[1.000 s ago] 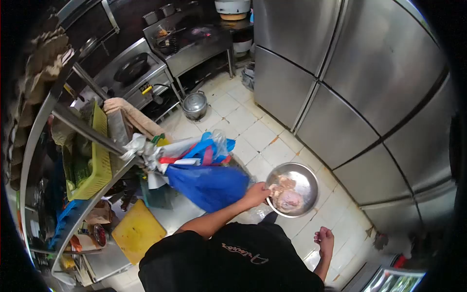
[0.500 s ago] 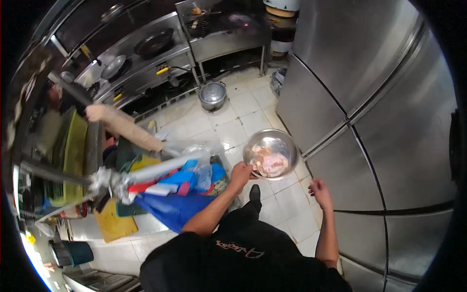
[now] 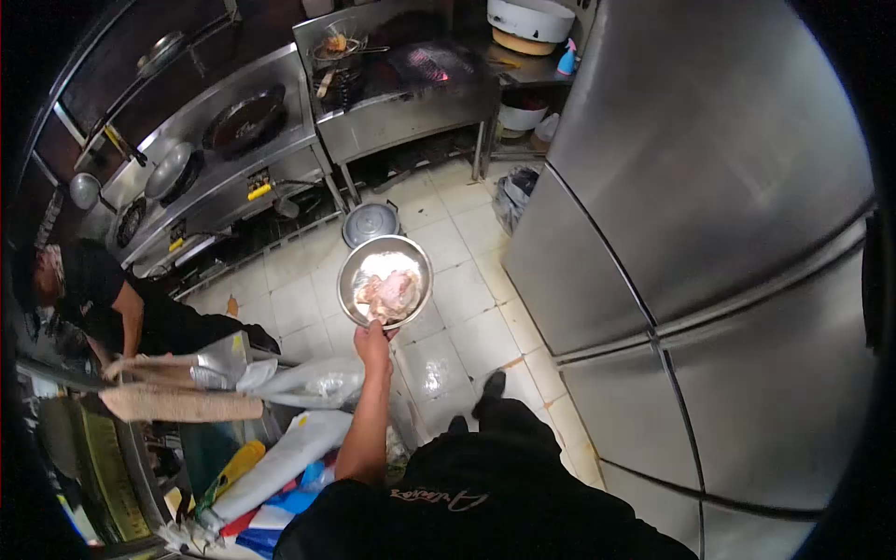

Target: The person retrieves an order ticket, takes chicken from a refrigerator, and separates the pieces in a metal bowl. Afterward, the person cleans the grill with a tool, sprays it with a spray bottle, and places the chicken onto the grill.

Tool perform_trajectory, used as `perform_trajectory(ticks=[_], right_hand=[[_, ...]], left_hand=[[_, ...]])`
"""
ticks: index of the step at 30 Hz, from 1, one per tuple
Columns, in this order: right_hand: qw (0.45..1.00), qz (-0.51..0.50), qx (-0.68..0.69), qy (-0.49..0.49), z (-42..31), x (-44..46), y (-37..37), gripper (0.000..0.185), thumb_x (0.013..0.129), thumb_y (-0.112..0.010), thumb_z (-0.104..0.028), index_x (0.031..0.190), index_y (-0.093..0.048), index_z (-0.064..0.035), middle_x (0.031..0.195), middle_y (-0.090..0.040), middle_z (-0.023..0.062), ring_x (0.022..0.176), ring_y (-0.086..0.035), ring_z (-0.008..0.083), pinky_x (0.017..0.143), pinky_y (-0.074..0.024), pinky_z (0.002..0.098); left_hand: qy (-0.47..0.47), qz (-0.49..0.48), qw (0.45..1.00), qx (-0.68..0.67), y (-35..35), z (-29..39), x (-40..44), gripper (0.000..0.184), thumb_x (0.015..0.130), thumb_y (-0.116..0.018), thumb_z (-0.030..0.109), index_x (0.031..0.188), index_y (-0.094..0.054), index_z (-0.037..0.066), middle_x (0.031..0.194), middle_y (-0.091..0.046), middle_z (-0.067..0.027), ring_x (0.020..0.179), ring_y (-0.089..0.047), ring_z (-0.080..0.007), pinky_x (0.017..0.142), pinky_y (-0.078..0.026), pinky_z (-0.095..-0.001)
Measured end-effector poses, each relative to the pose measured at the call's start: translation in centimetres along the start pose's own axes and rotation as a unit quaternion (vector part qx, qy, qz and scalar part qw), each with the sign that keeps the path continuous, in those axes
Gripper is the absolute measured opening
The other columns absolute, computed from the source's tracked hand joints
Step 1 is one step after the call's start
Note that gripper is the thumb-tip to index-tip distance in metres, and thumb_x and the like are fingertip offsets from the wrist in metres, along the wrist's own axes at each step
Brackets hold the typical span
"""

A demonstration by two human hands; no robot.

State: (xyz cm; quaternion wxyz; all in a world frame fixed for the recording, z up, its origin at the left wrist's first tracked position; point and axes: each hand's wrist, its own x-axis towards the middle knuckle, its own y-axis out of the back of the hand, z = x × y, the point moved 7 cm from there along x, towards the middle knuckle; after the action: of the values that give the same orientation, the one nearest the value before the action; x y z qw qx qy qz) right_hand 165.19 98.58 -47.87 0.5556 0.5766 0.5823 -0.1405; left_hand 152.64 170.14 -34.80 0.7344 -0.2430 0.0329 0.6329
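My left hand [image 3: 373,345] is closed on the near rim of a round metal bowl [image 3: 417,259], holding it out in front of me above the tiled floor. Inside the bowl lies pale pink raw meat [image 3: 394,293]; its exact kind is hard to make out. The bowl partly overlaps a lidded metal pot [image 3: 371,222] standing on the floor beyond it. My right hand is out of the picture.
Steel refrigerator doors [image 3: 597,280] line my right side. Ahead stand a stove [image 3: 233,121] with pans and a grill [image 3: 429,63]. A co-worker in black [image 3: 103,289] is at the left, behind rolls and bags [image 3: 317,378]. A plastic bag [image 3: 515,194] sits beside the refrigerator.
My view has turned and moved forward. The bowl in my left hand is now farther left, near the pot. My right hand has left the view, and a co-worker has come into sight.
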Motion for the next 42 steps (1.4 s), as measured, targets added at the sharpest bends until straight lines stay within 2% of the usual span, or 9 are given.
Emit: perform_trajectory(ticks=[5,11,13,15,17,25,34,37,42], right_hand=[[0.996,-0.001,-0.071,0.059,-4.2,7.1,8.9,0.03,0.092,-0.06,-0.023,0.115,-0.055,-0.0022,0.099,-0.067,0.0122,0.085,-0.066,0.0241,0.076,-0.0554,0.0403],[0.949,0.117,-0.17,0.236,-4.1,25.4,21.5,0.027,0.089,-0.063,-0.029,0.085,-0.059,-0.0019,0.084,-0.065,0.013,0.077,-0.065,0.0243,0.067,-0.0546,0.0417],[0.974,0.019,0.167,0.149,-3.3,32.7,26.0,0.025,0.087,-0.064,-0.025,0.083,-0.059,-0.001,0.075,-0.063,0.0135,0.069,-0.065,0.0259,0.06,-0.0539,0.0416],[0.832,-0.011,0.554,0.015,-3.4,39.8,31.3,0.022,0.086,-0.065,-0.021,0.08,-0.059,-0.0002,0.066,-0.06,0.014,0.061,-0.064,0.0276,0.054,-0.0533,0.0414],[0.914,0.068,0.4,-0.029,-11.9,42.7,41.3,0.026,0.089,-0.053,-0.016,0.068,-0.06,-0.0019,0.061,-0.058,0.0086,0.057,-0.06,0.0164,0.05,-0.0478,0.0323],[0.957,0.068,0.28,0.045,-35.2,52.5,58.2,0.023,0.093,-0.053,-0.023,0.086,-0.063,-0.0034,0.076,-0.065,0.0064,0.065,-0.063,0.016,0.057,-0.0531,0.0322],[0.875,-0.097,0.443,-0.168,-31.9,58.5,59.2,0.021,0.094,-0.051,-0.022,0.096,-0.062,-0.0044,0.087,-0.066,0.0099,0.068,-0.064,0.0182,0.059,-0.0559,0.0349],[0.973,-0.073,0.214,-0.043,-33.1,61.5,62.2,0.024,0.095,-0.051,-0.024,0.101,-0.062,-0.0029,0.089,-0.067,0.0114,0.066,-0.064,0.02,0.057,-0.0558,0.0352],[0.933,0.012,0.355,-0.052,-39.3,62.4,69.2,0.019,0.092,-0.052,-0.019,0.095,-0.061,-0.0026,0.085,-0.065,0.0108,0.064,-0.062,0.0183,0.047,-0.0501,0.0319]], left_hand=[[-0.008,0.054,0.997,0.061,-1.7,1.5,7.7,0.025,0.089,-0.049,0.007,0.109,-0.054,-0.008,0.099,-0.065,-0.0161,0.076,-0.068,-0.0218,0.064,-0.061,-0.0329],[0.001,0.143,0.99,0.001,-5.0,4.6,17.0,0.028,0.088,-0.051,0.009,0.107,-0.056,-0.011,0.1,-0.065,-0.0189,0.074,-0.068,-0.0261,0.062,-0.062,-0.0342],[-0.015,0.158,0.987,-0.022,-6.3,7.1,19.3,0.03,0.087,-0.05,0.008,0.11,-0.055,-0.011,0.1,-0.065,-0.02,0.076,-0.069,-0.0263,0.064,-0.062,-0.0345],[-0.044,0.143,0.988,-0.039,-7.2,8.5,23.3,0.031,0.087,-0.05,0.008,0.111,-0.055,-0.012,0.1,-0.065,-0.0206,0.077,-0.069,-0.0266,0.065,-0.062,-0.0345],[-0.055,0.153,0.985,-0.055,-7.6,10.1,26.6,0.03,0.086,-0.05,0.007,0.107,-0.054,-0.015,0.099,-0.065,-0.0219,0.078,-0.069,-0.0277,0.066,-0.062,-0.0344],[-0.077,0.201,0.975,-0.048,-7.4,12.7,41.5,0.027,0.086,-0.052,0.007,0.105,-0.056,-0.012,0.095,-0.066,-0.0184,0.071,-0.068,-0.0256,0.061,-0.06,-0.033],[-0.063,0.246,0.965,-0.07,-5.5,16.2,63.7,0.028,0.084,-0.051,0.006,0.106,-0.058,-0.009,0.098,-0.066,-0.0146,0.073,-0.066,-0.0226,0.062,-0.059,-0.0309],[-0.032,0.272,0.959,-0.078,-5.4,17.1,69.4,0.03,0.088,-0.049,0.006,0.113,-0.057,-0.009,0.107,-0.063,-0.0164,0.087,-0.066,-0.027,0.069,-0.06,-0.0374],[0.035,0.196,0.979,-0.039,-5.0,16.7,75.1,0.03,0.095,-0.054,0.013,0.123,-0.054,0.003,0.11,-0.063,-0.0115,0.095,-0.064,-0.0265,0.08,-0.057,-0.0428]])
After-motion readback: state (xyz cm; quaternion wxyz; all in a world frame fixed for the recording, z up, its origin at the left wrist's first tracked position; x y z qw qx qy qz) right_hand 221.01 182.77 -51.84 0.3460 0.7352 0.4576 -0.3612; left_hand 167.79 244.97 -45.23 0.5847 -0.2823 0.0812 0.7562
